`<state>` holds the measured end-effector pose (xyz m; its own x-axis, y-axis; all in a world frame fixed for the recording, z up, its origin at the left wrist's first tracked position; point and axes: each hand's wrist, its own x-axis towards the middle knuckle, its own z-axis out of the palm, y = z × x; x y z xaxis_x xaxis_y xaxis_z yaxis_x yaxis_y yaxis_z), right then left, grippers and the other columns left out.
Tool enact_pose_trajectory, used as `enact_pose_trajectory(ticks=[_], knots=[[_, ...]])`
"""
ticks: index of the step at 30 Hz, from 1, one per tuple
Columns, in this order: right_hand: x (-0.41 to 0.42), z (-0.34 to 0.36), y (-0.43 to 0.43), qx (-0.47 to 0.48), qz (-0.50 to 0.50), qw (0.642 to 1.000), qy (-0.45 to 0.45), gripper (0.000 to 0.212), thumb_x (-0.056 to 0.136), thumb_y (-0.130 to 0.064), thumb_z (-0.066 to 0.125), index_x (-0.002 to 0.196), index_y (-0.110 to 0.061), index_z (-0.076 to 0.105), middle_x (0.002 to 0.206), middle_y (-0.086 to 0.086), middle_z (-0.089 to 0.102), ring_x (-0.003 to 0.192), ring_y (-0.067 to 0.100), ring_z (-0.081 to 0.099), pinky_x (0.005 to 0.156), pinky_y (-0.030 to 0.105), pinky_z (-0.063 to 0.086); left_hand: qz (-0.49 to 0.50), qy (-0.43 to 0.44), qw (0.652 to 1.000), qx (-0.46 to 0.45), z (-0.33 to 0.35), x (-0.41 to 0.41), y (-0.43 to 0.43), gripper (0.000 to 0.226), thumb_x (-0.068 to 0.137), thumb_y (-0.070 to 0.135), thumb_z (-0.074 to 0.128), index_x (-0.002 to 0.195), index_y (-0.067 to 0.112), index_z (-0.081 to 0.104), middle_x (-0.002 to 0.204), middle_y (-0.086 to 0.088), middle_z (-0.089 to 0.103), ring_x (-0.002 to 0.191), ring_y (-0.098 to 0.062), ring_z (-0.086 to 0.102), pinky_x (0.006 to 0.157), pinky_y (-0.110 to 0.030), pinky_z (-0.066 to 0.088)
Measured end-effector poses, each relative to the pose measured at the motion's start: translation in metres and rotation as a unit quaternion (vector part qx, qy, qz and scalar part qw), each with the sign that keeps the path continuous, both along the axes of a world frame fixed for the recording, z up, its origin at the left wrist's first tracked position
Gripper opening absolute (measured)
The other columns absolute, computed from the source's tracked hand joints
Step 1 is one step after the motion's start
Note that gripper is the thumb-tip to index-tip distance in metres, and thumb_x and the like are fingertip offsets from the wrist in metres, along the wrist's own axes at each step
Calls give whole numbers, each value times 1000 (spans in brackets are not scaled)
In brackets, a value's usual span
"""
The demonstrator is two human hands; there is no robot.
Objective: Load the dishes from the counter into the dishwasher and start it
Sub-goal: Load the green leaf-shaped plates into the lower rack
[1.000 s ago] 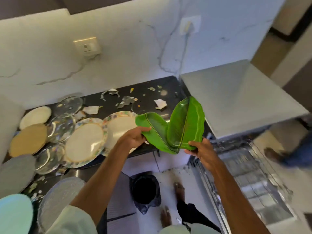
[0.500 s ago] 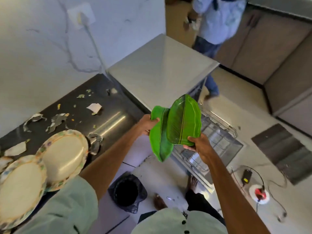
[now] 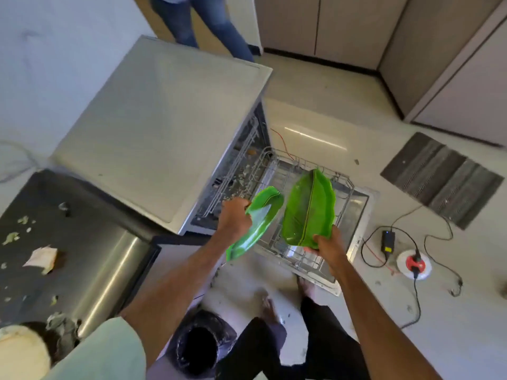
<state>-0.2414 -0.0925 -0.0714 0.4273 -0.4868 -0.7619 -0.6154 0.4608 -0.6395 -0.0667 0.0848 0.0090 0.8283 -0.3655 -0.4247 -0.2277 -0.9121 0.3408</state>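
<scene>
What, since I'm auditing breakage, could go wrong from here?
Left plate in the left hand and right plate in the right hand are each gripped by one edge at the rack; either could slip and drop.
Cables trail across the floor beside the open dishwasher door: a possible trip.

What you can't make out
Your right hand hides its fingers behind the right leaf plate; the frame's top cuts the bystander off above the legs; the upper rack is a blur.

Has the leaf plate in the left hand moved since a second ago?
Yes. The leaf plate in the left hand went from over the counter edge across to the pulled-out dishwasher rack.
</scene>
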Motion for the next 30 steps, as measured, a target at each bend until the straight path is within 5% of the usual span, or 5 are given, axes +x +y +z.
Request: enact_pose_trajectory(ticks=[4,10,17,21,30], knots=[[15,-75,-15,-70,33,993,88,36,81,0,53,110,-20,55,98,10,69,77,29,72,65,47,63,-61,-21,994,83,-53,30,-27,26,100,26,51,120,14,64,112,-17,70,108,-39,63,86,-44,50],[41,-177,-25,-84,26,988,129,36,90,1,52,116,-24,53,95,7,66,74,30,73,60,49,62,-134,-8,977,166,-151,91,-69,41,100,12,48,139,23,48,124,-18,64,116,-37,61,88,-45,49],[75,-280,-33,-136,-32,973,185,49,83,2,55,120,-29,53,97,14,68,74,36,70,53,50,61,-198,-28,971,134,-261,138,-102,41,95,3,58,132,19,53,113,-17,67,103,-38,66,80,-45,54],[83,-299,-29,-144,-64,966,207,52,84,5,59,128,-22,53,98,10,68,78,32,69,53,39,60,-256,-41,957,131,-302,155,-117,45,95,0,57,135,20,54,114,-16,68,102,-36,67,81,-43,54],[84,-314,-35,-107,-131,965,202,48,86,5,67,127,-15,54,97,4,64,83,33,71,67,51,62,-364,-24,924,110,-352,187,-169,44,94,0,55,135,17,58,116,-15,67,106,-35,65,87,-42,52]])
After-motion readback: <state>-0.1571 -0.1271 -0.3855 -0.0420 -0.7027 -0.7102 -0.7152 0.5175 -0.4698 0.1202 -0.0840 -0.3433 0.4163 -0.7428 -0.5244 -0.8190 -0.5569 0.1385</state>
